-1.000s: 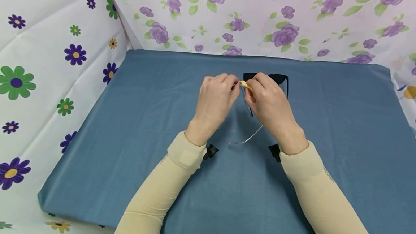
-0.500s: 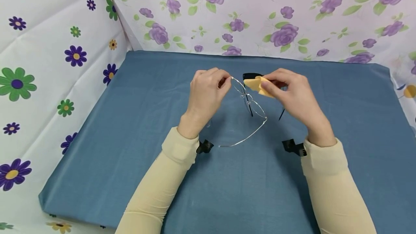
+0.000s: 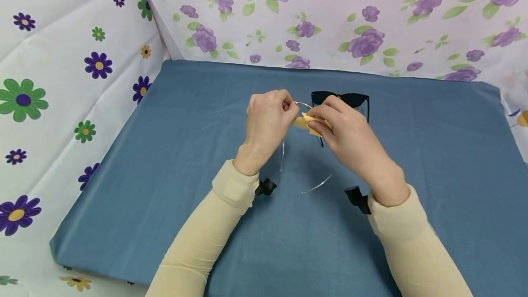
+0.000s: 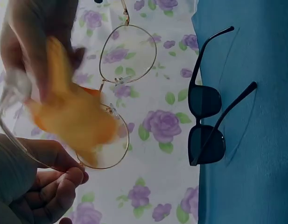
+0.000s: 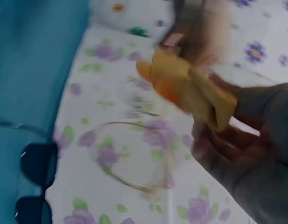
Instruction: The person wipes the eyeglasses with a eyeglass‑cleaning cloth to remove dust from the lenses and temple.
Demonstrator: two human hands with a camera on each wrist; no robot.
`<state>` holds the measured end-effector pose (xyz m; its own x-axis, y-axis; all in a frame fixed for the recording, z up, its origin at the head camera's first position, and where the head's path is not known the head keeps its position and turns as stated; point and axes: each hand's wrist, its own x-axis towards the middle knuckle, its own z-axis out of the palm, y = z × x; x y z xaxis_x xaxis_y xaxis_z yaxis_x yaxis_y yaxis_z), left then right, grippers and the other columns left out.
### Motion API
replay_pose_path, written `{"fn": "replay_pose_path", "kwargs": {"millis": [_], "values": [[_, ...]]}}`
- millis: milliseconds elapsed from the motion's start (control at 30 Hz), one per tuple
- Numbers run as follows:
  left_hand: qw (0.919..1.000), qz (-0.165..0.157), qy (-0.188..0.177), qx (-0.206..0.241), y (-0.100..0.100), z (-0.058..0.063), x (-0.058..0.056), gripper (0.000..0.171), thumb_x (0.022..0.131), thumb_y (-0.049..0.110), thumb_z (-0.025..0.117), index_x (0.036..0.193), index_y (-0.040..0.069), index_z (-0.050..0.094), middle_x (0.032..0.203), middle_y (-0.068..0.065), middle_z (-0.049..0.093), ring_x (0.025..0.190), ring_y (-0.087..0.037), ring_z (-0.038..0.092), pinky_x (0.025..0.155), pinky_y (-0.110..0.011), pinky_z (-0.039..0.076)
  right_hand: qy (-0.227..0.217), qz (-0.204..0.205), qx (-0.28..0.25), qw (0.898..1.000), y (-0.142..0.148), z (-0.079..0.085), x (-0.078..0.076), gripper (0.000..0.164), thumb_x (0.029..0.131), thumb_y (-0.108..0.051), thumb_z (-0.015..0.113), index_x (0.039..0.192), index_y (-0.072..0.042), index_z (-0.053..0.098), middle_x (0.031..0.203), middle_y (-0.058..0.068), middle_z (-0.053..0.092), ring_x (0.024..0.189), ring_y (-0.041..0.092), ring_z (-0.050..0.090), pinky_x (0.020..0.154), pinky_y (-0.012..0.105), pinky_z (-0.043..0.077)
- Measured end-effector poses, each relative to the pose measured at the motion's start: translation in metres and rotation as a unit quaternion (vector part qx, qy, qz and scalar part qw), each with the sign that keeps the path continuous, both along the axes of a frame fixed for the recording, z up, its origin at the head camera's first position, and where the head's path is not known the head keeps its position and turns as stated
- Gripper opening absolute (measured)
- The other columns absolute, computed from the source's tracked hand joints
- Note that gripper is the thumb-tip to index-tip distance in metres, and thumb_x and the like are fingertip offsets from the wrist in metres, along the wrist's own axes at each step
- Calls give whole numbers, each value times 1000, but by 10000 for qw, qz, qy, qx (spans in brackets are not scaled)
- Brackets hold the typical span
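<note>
My left hand pinches a pair of thin gold-rimmed eyeglasses at the outer end of one rim, near the hinge. The clear lenses show in the left wrist view, and the temples hang below the hands in the head view. A folded yellow cloth is pinched between the thumb and fingers of my right hand. It overlaps the lens nearer my left hand; motion blur hides whether it touches. In the right wrist view the cloth and eyeglasses are also blurred. The right hand covers most of the frame in the head view.
Black sunglasses with temples unfolded lie on the blue tablecloth, just beyond my hands. Flower-print sheets stand behind and left of the table. A black wrist mount sticks out at the right cuff.
The right hand drew away to the right with the cloth, baring the eyeglasses, then came back over them. My left hand kept its pinch and shifted only slightly.
</note>
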<state>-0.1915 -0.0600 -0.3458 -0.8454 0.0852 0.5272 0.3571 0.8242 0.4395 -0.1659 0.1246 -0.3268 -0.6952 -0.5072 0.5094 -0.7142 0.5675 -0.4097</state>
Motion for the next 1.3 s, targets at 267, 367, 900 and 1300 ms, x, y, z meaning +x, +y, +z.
{"fn": "replay_pose_path", "kwargs": {"millis": [267, 367, 900, 1300], "values": [[9998, -32, -100, -184, 5, 3, 6, 18, 91, 15, 68, 74, 12, 72, 63, 1, 62, 54, -13, 50, 76, -33, 46, 658, -329, 398, 9965, -11, -17, -5, 13, 92, 2, 65, 101, -4, 60, 92, 11, 49, 75, 23, 47, 64, 36, 45], [9997, -7, -134, -227, 5, 4, 6, 19, 91, 15, 67, 74, 12, 73, 61, 1, 62, 52, -14, 49, 74, -33, 45, 656, -207, 587, 9959, -9, -18, -6, 16, 91, 4, 66, 104, -5, 69, 94, 12, 45, 76, 23, 47, 63, 34, 44], [9991, 95, -261, -323, 5, 5, 6, 18, 92, 15, 64, 76, 14, 72, 61, 4, 60, 54, -11, 47, 81, -38, 39, 961, -324, 763, 9919, -16, -24, -9, 16, 93, 5, 60, 106, 2, 70, 97, 15, 42, 80, 24, 44, 68, 35, 44], [9989, 228, 215, -348, 0, 4, 5, 22, 92, 12, 61, 71, 14, 66, 60, 5, 56, 54, -10, 46, 89, -40, 37, 1550, -570, 1289, 9778, -23, -29, -11, 32, 88, -17, 73, 116, -2, 68, 97, 16, 46, 69, 27, 36, 61, 36, 34]]}}
